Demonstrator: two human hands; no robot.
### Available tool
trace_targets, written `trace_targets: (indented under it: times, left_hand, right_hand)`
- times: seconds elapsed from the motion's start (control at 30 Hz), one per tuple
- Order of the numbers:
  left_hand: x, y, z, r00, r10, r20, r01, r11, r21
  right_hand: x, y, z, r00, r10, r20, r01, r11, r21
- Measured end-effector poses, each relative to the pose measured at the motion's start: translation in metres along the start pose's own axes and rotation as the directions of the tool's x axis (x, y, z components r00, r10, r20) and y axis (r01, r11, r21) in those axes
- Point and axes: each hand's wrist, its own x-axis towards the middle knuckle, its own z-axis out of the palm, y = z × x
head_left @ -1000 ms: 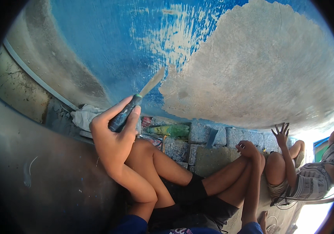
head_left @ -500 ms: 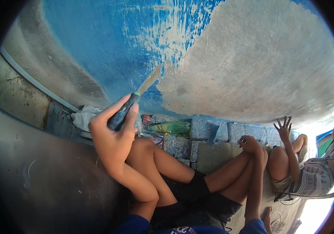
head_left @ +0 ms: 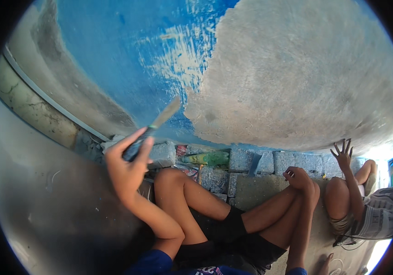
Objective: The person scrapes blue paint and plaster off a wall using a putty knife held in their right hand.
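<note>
My left hand [head_left: 130, 167] is closed round the dark handle of a paint scraper [head_left: 165, 112]. Its metal blade points up and to the right, in front of the wall [head_left: 265, 68]. Whether the tip touches the wall I cannot tell. Blue paint [head_left: 109, 50] covers the wall's left part, with pale scratched streaks in the middle. To the right the surface is bare grey, with a ragged paint edge beside the blade. My right hand [head_left: 301, 178] lies by my right knee, fingers curled in, and nothing shows in it.
A green plastic bottle [head_left: 212, 158] lies among grey blocks [head_left: 251, 160] at the wall's foot. A large smooth dark panel [head_left: 59, 183] stands close on my left. Another person [head_left: 382, 211] sits at the right, one hand spread near the wall.
My left hand has moved down with the scraper, and the blade tip sits lower on the wall. The view has shifted slightly. My right hand stays by the knee, its fingers curled more.
</note>
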Motion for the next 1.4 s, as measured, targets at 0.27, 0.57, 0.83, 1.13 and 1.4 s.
trace_targets:
  times: [0.27,0.57,0.83,1.13,1.4]
  left_hand:
    - [0.036,-0.002,0.028,0.997,0.075,0.029,-0.078,0.993,0.085]
    - [0.008,0.049,-0.004,0.987,0.142,0.07,-0.158,0.929,0.335]
    - [0.019,0.022,0.061,0.886,0.353,0.301,-0.464,0.701,0.542]
    - [0.01,0.082,0.048,0.852,0.5,0.156,-0.489,0.651,0.581]
    - [-0.006,0.105,0.04,0.91,0.387,0.151,-0.404,0.741,0.537]
  right_hand:
    - [0.008,0.0,-0.005,0.998,-0.013,0.062,0.006,0.994,0.108]
    - [-0.009,-0.012,-0.006,0.998,-0.069,-0.005,0.069,0.986,0.154]
    - [-0.013,-0.018,-0.009,0.993,-0.107,-0.039,0.112,0.98,0.162]
    - [-0.009,-0.016,-0.002,0.988,-0.146,-0.047,0.152,0.973,0.176]
    - [-0.02,-0.015,-0.013,0.99,-0.126,-0.068,0.139,0.959,0.246]
